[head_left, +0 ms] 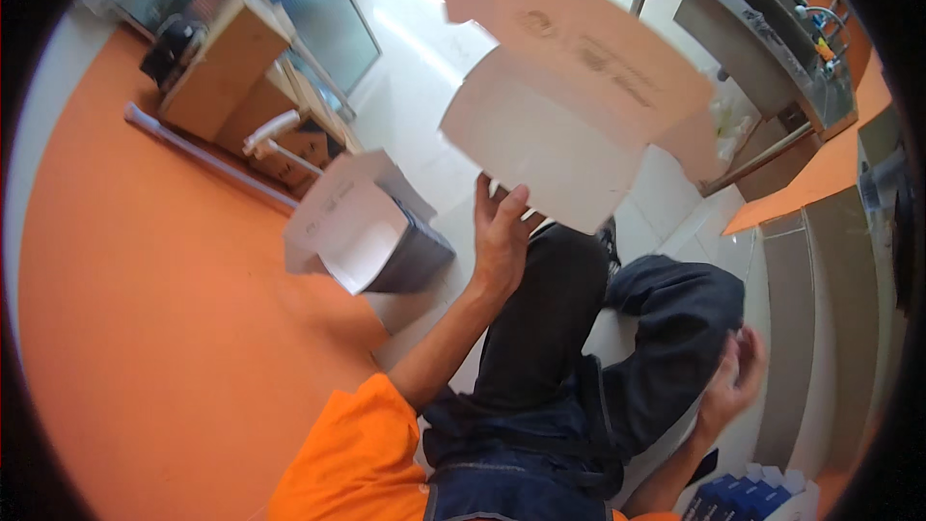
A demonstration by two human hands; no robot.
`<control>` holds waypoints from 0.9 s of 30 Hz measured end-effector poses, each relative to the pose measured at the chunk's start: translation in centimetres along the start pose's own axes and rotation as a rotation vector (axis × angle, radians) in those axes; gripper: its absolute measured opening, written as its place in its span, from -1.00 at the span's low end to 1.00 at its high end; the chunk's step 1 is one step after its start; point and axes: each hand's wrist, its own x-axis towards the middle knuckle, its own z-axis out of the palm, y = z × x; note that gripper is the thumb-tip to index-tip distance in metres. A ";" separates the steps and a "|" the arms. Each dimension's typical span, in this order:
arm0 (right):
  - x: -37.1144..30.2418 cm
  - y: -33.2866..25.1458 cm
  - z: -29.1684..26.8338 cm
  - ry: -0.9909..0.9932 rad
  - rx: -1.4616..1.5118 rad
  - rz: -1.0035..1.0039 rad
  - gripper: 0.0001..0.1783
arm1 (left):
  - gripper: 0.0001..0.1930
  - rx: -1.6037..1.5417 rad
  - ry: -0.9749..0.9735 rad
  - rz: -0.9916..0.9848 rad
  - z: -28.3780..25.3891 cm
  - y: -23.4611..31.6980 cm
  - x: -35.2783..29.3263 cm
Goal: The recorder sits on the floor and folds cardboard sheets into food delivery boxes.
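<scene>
In my raised left hand (502, 236) is an open cardboard box (545, 130), tilted so that its pale inside faces me. My thumb lies on its near wall, with the fingers behind and beneath. The broad lid stands up at the far side, with dark print on it. Beside my right knee, my right hand (735, 376) hovers with loosely curled, parted fingers and nothing visible in it. A second open box (410, 251), dark outside and white inside, rests on the floor to the left of my left forearm.
Brown cartons (227, 63) and a glass-panelled frame (313, 19) stand at the far left by the orange wall (145, 328). A metal sink counter (772, 48) is at the far right, near steps (834, 309). Several blue-and-white flattened cartons (748, 497) sit at the lower right.
</scene>
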 end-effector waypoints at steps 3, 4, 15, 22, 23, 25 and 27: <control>4.4 -7.5 10.3 -0.386 0.243 -0.807 -0.54 | -0.49 0.078 0.171 0.169 -1.2 3.3 -0.3; 4.7 -10.7 11.7 -0.551 0.254 -0.851 -0.49 | -0.48 0.073 0.196 0.209 -1.3 3.8 -0.2; 5.8 -16.1 23.0 -0.834 0.407 -1.129 -0.77 | -0.42 0.444 0.414 0.512 -0.8 10.7 -3.7; 5.9 -16.5 25.4 -0.939 0.588 -1.067 -0.85 | -0.38 0.796 0.584 0.484 -4.8 18.6 -5.2; 5.8 -16.4 25.5 -0.960 0.577 -1.085 -0.85 | -0.39 0.843 0.589 0.375 -5.9 19.7 -5.6; 5.4 -16.1 26.2 -0.987 0.550 -1.117 -0.85 | -0.39 0.867 0.595 0.271 -7.0 20.3 -6.2; 4.7 -15.7 27.3 -1.013 0.468 -1.154 -0.87 | -0.46 0.840 0.532 -0.002 -7.4 20.7 -6.6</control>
